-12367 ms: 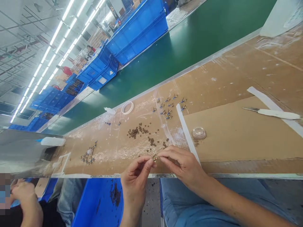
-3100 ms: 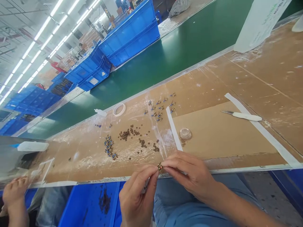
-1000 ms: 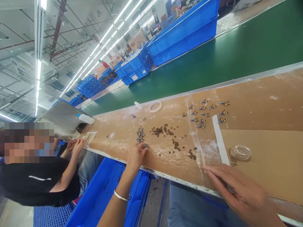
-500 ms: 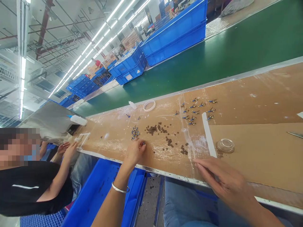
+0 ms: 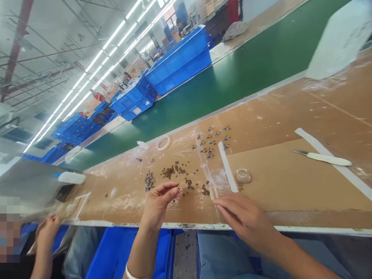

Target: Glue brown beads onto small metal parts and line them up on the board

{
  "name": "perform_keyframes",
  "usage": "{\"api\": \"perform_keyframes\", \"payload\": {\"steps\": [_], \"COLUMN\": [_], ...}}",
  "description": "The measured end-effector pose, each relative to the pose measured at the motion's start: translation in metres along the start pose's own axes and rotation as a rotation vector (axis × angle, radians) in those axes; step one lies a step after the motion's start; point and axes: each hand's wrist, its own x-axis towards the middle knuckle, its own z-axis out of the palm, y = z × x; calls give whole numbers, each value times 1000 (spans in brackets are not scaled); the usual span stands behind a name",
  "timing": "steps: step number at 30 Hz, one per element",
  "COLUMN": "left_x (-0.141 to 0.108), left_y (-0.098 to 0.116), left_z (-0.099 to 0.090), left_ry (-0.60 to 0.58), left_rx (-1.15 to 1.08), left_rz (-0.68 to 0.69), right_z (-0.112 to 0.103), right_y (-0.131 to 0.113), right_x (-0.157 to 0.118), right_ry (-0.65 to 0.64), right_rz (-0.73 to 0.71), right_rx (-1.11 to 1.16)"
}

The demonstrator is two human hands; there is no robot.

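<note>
My left hand is closed, thumb against forefinger, on a small metallic piece just over the table's near part. My right hand is low at the near edge, thumb and fingertips pressed together; whatever they hold, if anything, is too small to make out. Between and beyond my hands lie scattered small brown discs. A pile of small blue and gold parts sits left of the discs. Several similar parts are spread out farther back, near a white tape strip.
A clear round dish and a white-handled knife lie on the right. At the back are a tape ring, a green belt and blue crates. A co-worker's hands are at far left.
The view has swung right, bringing the whole knife into sight. My left hand has come off the tabletop beside the pile with a small piece, nearer my right hand.
</note>
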Motion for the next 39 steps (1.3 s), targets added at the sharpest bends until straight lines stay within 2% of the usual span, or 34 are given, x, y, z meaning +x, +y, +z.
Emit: {"api": "perform_keyframes", "payload": {"steps": [2,6,13,19,22,25,31,36,39], "left_x": [-4,-5,-2,-1,0,1,3,4,-2], "left_y": [11,27,46,59,64,66,69,71,74], "left_z": [21,59,104,133,142,147,152,158,155], "left_ry": [-32,-64,-150,-192,-197,-192,-213,-218,-223], "left_rx": [-177,-201,94,488,665,745,843,855,825], "left_rz": [-54,1,237,597,702,746,758,766,756], "right_z": [0,1,1,2,3,4,3,4,4], "right_y": [0,0,2,5,6,6,7,6,6], "right_x": [1,1,2,3,2,2,3,3,2], "right_ry": [2,-7,-29,-10,20,40,38,23,18], "right_rz": [20,65,77,50,38,42,31,45,50], "right_rx": [9,41,2,-41,-56,-71,-84,-97,-90]}}
